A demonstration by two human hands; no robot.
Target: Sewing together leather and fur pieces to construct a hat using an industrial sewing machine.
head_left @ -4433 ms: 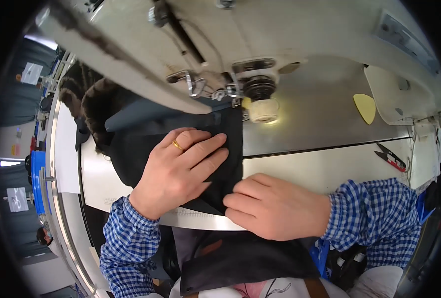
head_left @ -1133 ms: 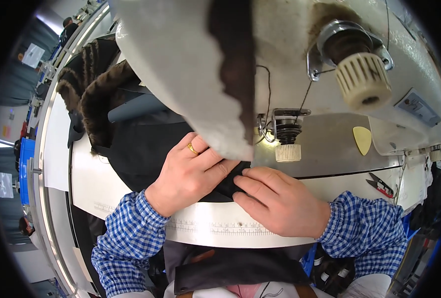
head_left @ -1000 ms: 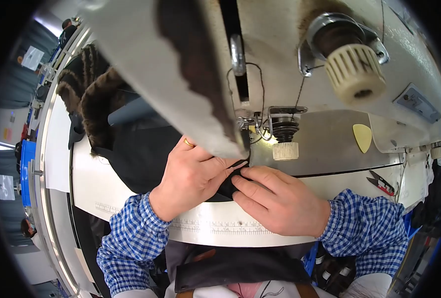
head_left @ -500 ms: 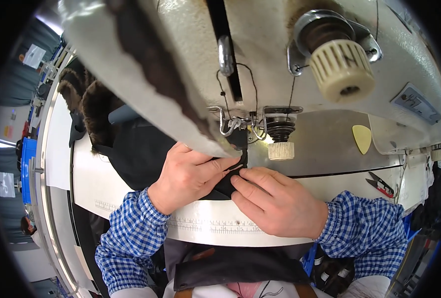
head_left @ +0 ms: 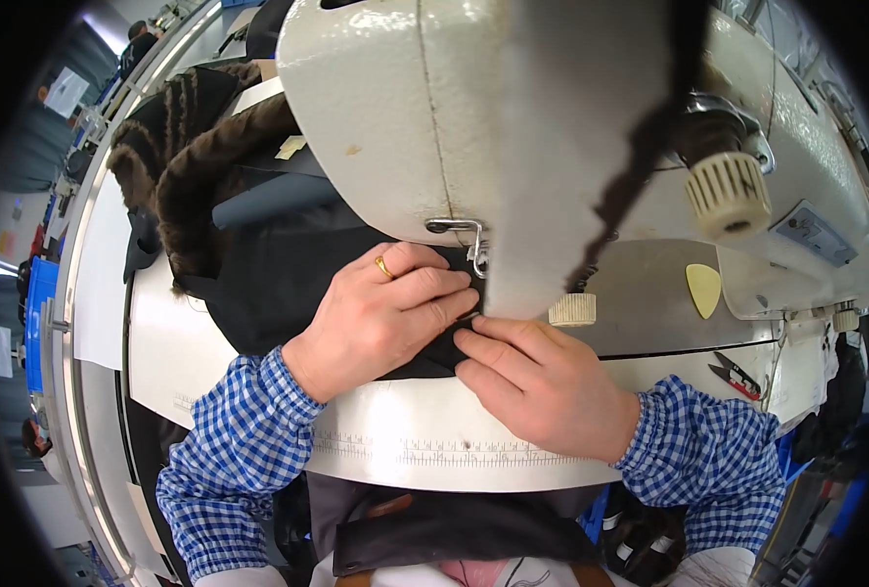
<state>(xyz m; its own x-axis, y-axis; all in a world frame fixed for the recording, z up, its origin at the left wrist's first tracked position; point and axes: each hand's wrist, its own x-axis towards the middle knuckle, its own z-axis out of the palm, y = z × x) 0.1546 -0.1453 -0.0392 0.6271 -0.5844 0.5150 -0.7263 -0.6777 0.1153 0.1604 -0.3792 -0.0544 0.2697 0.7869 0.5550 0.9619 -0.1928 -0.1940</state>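
Observation:
A dark piece of cloth (head_left: pixel 288 293) lies on the sewing machine's bed, its near edge by the needle area. My left hand (head_left: pixel 380 308), a gold ring on one finger, is closed on that edge with bent fingers. Against it from the right, my right hand (head_left: pixel 547 386) pinches the same edge, the two sets of fingertips almost touching. The sewing machine head (head_left: pixel 385 108) rises just beyond my fingers. The needle and presser foot are hidden behind the hands and a blurred pale strip (head_left: pixel 542 166) with a dark edge, close to the camera.
Brown fur trim (head_left: pixel 190 210) and a rolled blue-grey piece (head_left: pixel 278 199) lie at the left. Thread snips (head_left: pixel 735 376) and a yellow teardrop-shaped piece (head_left: pixel 703 291) are at the right. A printed ruler scale (head_left: pixel 454 454) runs along the table's front edge.
The view has shifted, uncovering more of the machine head's left side, and the blurred strip now hangs further right. My left fingers have curled more, showing the ring; both hands stay on the cloth.

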